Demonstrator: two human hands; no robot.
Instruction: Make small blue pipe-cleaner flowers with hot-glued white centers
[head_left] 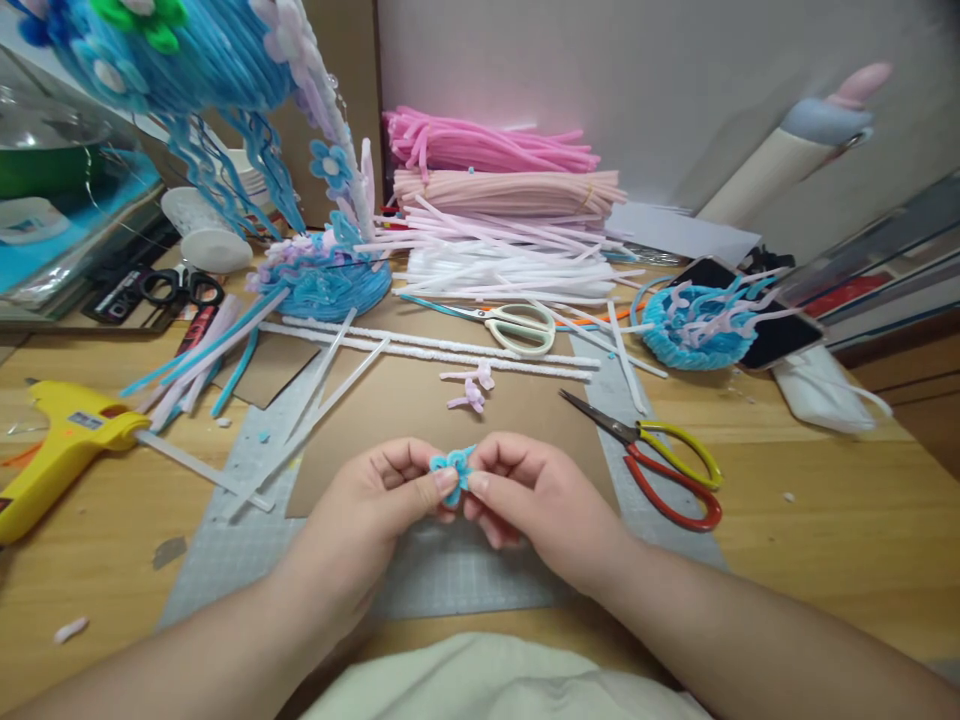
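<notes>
Both my hands meet at the centre of the view over a brown cardboard sheet (420, 410). My left hand (375, 505) and my right hand (536, 495) pinch a small blue pipe-cleaner flower (452, 467) between thumbs and fingertips, fingers curled closed. Two small pale purple pipe-cleaner pieces (471, 388) lie on the cardboard just beyond the flower. A grey cutting mat (247, 500) lies under the cardboard.
Red-and-yellow scissors (660, 465) lie right of my hands, cream scissors (517, 325) farther back. A yellow glue gun (60, 440) rests at left. Stacked pink and white pipe cleaners (502, 200) fill the back; a blue woven piece (697, 325) sits on a phone.
</notes>
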